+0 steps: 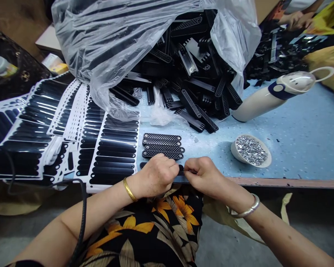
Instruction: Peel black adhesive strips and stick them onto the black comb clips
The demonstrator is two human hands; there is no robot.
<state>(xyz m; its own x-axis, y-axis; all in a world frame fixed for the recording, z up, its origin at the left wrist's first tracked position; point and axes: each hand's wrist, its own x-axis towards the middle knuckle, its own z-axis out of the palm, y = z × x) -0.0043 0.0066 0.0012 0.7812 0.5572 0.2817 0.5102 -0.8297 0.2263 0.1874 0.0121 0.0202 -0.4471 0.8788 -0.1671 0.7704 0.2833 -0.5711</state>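
Observation:
Near the table's front edge, my left hand (159, 173) is closed with its knuckles up, beside a row of black patterned pieces (161, 142). My right hand (204, 173) pinches a dark thin strip between thumb and fingers, just right of my left hand. What my left fingers hold is hidden beneath them. A black flat piece (180, 167) shows between the two hands. To the left lie sheets of black strips (115, 148) on white backing. A white bowl (235, 148) of small silver metal parts stands to the right.
A clear plastic bag (108, 48) spills many black parts (189, 104) at the back. A white bottle (255, 102) leans at the right. Another person's hands (297, 19) are at the far right. A black cable (83, 207) crosses over my left forearm.

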